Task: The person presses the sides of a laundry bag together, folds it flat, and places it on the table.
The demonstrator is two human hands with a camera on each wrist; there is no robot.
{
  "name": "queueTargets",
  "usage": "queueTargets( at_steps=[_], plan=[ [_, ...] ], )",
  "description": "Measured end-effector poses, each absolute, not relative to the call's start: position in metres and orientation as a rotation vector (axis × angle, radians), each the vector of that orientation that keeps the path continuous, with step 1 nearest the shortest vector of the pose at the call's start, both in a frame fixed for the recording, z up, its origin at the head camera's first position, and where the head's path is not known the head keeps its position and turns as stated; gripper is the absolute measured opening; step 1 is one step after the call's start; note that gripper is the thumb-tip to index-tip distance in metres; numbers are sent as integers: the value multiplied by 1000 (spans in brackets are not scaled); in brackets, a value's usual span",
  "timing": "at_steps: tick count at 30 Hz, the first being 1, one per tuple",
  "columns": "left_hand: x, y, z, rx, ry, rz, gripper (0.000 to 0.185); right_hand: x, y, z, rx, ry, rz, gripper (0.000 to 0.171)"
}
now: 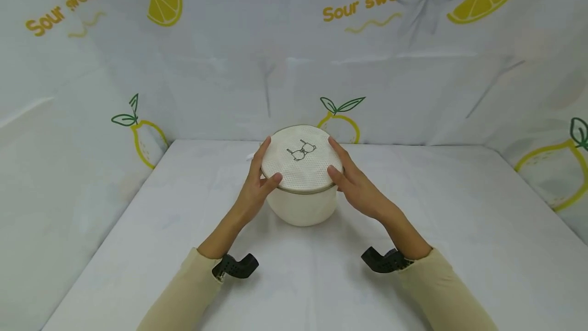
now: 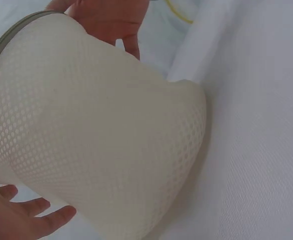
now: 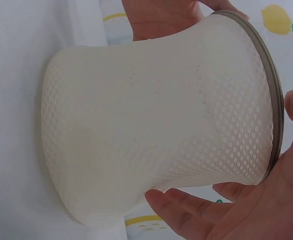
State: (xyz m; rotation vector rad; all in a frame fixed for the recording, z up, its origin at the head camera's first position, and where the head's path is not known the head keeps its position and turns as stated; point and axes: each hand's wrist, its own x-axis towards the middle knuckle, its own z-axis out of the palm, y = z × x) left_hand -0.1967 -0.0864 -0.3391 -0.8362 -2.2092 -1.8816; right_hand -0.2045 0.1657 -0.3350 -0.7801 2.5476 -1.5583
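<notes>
A round white mesh laundry bag point(image 1: 300, 208) stands upright on the white-covered table. Its flat mesh lid point(image 1: 303, 167) carries a dark outline of a pair of glasses, and a grey-brown zip point(image 3: 275, 100) runs round the top edge. My left hand point(image 1: 256, 185) grips the bag's left side, thumb over the near rim and fingers along the wall. On the opposite side my right hand point(image 1: 360, 188) holds it in the same way. In the right wrist view the soft wall point(image 3: 146, 120) narrows between the hands. What is inside the bag cannot be seen.
White cloth point(image 1: 161, 249) covers the table. Behind it hangs a white sheet point(image 1: 220, 80) printed with lemons and lettering. A dark camera mount is on each wrist, the left mount point(image 1: 236, 265) and the right mount point(image 1: 386, 260), both above the cloth.
</notes>
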Motion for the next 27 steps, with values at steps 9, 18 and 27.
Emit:
queueTargets(
  at_steps=[9, 18, 27],
  plan=[
    [-198, -88, -341, -834, -2235, -1968, 105, -203, 162, -335, -769, 2572, -1531, 62],
    [-198, -86, -342, -831, -2263, -2002, 105, -203, 158, -339, -752, 2530, -1593, 61],
    [-216, -90, -364, -810, -2317, -1948, 101, -205, 156, -342, -780, 2494, -1648, 61]
  ],
)
